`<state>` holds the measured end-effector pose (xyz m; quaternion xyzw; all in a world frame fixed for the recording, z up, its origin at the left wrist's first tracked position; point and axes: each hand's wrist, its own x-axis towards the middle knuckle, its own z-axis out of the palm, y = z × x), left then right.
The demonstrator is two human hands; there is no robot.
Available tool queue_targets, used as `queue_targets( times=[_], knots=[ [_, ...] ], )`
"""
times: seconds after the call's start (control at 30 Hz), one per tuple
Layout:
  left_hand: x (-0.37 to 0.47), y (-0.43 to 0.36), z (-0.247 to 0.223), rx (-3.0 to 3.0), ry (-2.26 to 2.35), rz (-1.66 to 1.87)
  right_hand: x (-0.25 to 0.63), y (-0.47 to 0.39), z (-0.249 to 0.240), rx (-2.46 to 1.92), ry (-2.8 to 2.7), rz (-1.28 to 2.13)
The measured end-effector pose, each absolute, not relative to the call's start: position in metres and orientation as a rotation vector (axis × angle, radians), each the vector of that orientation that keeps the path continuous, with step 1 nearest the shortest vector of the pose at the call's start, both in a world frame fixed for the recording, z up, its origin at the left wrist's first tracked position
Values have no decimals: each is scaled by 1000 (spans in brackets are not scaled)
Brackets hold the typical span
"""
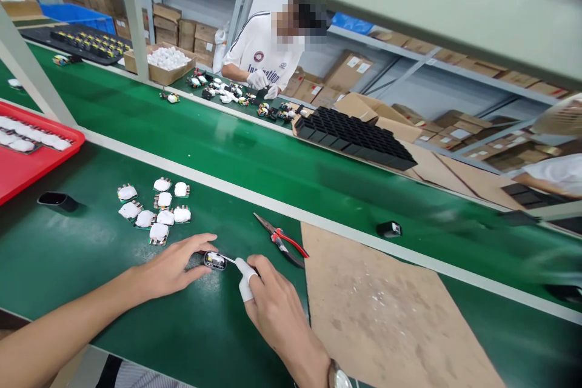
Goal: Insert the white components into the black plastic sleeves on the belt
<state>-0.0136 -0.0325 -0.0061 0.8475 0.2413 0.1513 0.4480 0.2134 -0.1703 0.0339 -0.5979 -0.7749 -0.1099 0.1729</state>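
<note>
My left hand (170,267) grips a small black oval housing (215,261) between thumb and fingers, its open end facing me. Inside it I see a circuit board with white and yellow parts. My right hand (279,300), with white finger cots on thumb and finger, is closed on a thin metal tool (230,259) whose tip reaches the housing's rim; its exact kind I cannot make out. Several circuit boards topped with white blobs (159,232) lie beyond my left hand. Red-handled long-nose pliers (282,241) rest beyond my right hand.
A cardboard sheet (386,309) lies at right. Another black housing (58,201) and a red tray (40,170) are at left. Along the green conveyor (227,133) sits a black case (389,229). Across it a person (268,48) in white gloves handles parts beside a black block of housings (354,136).
</note>
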Motion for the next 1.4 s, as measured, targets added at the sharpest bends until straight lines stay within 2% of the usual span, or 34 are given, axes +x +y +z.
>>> queue_targets(
  times=[1.07,1.4],
  knots=[
    [-13,-34,-6,2095,618,353,209,-157,49,-1579,-2364,-306],
    [-15,-35,-11,2185,591,415,217,-162,39,-1616,-2262,-149]
  ],
)
